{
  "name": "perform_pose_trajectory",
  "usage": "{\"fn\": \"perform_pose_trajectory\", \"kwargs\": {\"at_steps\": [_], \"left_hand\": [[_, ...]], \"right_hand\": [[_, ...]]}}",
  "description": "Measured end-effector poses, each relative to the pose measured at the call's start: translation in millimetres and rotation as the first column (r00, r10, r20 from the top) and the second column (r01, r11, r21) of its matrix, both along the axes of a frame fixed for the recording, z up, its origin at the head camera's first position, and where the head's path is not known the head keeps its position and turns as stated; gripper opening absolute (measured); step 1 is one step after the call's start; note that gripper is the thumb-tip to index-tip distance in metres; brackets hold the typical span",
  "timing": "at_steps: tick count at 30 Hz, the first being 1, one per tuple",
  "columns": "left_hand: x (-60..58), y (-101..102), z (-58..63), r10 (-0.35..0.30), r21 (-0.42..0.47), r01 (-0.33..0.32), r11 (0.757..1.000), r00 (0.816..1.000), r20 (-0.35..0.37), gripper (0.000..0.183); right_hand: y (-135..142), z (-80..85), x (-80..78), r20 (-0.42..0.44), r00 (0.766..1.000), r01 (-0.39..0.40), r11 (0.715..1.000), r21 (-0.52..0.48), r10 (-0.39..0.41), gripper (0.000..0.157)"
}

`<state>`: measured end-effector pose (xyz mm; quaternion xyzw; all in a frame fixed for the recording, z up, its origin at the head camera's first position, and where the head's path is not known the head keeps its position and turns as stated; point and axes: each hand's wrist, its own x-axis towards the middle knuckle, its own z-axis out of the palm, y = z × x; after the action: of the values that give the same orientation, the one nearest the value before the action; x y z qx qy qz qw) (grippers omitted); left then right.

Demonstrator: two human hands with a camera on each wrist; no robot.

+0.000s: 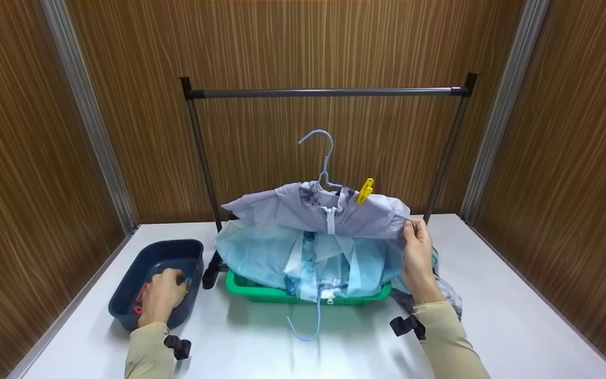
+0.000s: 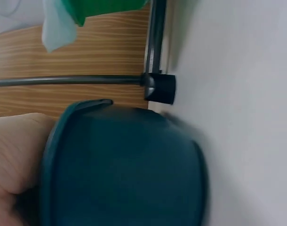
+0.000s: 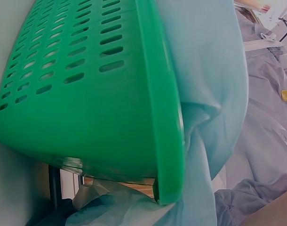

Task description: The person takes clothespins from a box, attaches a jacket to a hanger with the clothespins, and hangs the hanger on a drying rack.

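My right hand (image 1: 417,258) pinches the edge of a pale lilac zip jacket (image 1: 282,213) on a light blue hanger (image 1: 329,150). A yellow clothespin (image 1: 366,190) is clipped near the jacket's collar. Under it lies a light blue jacket (image 1: 266,252), with a second hanger hook (image 1: 305,337) pointing toward me. Over on the left, my left hand (image 1: 162,295) reaches into a dark blue basin (image 1: 124,279), its fingers bent down near red clothespins (image 1: 139,305) and other coloured ones. Its fingertips are partly hidden, so whether they grip a clothespin is unclear.
The light blue jacket spreads over a green basket (image 1: 261,295) on the white table (image 1: 250,347). Behind stands a rack with a dark horizontal bar (image 1: 324,92) and two uprights. Grey patterned cloth (image 1: 449,297) lies right of the basket. Wood-patterned walls enclose the table.
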<state>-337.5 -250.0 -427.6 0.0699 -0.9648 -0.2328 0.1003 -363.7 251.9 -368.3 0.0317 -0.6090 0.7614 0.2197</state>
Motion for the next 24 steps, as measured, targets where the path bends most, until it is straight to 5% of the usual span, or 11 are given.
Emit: {"fn": "perform_pose_trajectory", "kwargs": {"at_steps": [5,12,24], "left_hand": [[-7.9,-1.3,-1.9,-0.054,0.025,0.053,0.998,0.997,0.051,0.035],[-8.2,-12.9,-3.6,-0.028,0.09,0.014,0.996,0.989,0.146,0.034],[-7.9,-10.8,-3.5,-0.008,0.061,-0.003,0.998,0.984,0.179,0.033]], "right_hand": [[-1.3,1.1,0.4,-0.042,0.999,0.005,1.0,-0.021,-0.006,0.016],[-3.5,-0.9,1.8,-0.024,1.0,-0.011,0.999,-0.031,0.01,0.015],[-2.0,1.7,1.2,-0.04,0.999,0.0,0.999,-0.04,-0.002,0.015]]}}
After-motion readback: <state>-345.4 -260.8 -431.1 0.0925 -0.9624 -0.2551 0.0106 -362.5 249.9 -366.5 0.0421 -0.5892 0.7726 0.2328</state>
